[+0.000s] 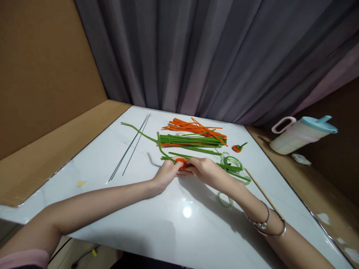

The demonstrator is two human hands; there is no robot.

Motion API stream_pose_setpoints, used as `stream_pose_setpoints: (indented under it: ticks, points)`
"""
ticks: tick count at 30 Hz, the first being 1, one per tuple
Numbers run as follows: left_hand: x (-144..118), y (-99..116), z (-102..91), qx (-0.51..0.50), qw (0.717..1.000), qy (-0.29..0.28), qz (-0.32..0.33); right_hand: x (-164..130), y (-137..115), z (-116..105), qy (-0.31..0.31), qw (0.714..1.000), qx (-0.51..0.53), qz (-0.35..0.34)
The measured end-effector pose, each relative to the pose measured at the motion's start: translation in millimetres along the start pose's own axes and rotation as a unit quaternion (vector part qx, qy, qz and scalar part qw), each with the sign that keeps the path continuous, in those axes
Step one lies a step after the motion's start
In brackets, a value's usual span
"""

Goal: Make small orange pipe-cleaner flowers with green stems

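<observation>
Near the table's middle, my left hand (165,175) pinches a small round orange pipe-cleaner piece (182,163). My right hand (206,170) closes on the same piece from the right, its fingertips partly hidden behind it. A green pipe cleaner (160,147) rises bent from near my left thumb; whether it joins the orange piece, I cannot tell. Just beyond my hands lies a bundle of green pipe cleaners (193,140), with orange pipe cleaners (186,124) heaped behind it. A finished-looking small orange pumpkin shape (236,149) with a green stem rests at the right.
Thin dark green wires (129,147) lie at the left, beside a yellow scrap (81,183). Rolls of green tape (235,161) and a wooden stick (259,187) are by my right forearm. A lidded tumbler (300,136) stands at the far right. Cardboard and a grey curtain (179,56) surround the table.
</observation>
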State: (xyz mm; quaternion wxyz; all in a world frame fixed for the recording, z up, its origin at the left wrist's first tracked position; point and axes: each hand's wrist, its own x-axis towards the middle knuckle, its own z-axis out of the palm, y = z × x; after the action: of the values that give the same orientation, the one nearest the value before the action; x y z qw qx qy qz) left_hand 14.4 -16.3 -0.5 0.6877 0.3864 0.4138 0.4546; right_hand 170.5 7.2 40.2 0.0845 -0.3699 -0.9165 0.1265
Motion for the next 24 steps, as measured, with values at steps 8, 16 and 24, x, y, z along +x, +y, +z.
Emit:
stream_pose_setpoints:
  ticks: [8, 16, 24]
  points:
    - [2.1, -1.6, -3.0, 0.005, 1.0, -0.019, -0.002, 0.3, 0.7, -3.7, 0.004, 0.999, 0.045, 0.007]
    - [0.8, 7.0, -0.5, 0.005, 0.999, -0.025, -0.02, 2.4, -2.8, 2.1, 0.033, 0.998, 0.007, 0.048]
    - [6.3, -1.6, -3.9, 0.071, 0.996, -0.009, 0.046, 1.4, -8.7, 9.5, 0.07, 0.994, -0.083, -0.001]
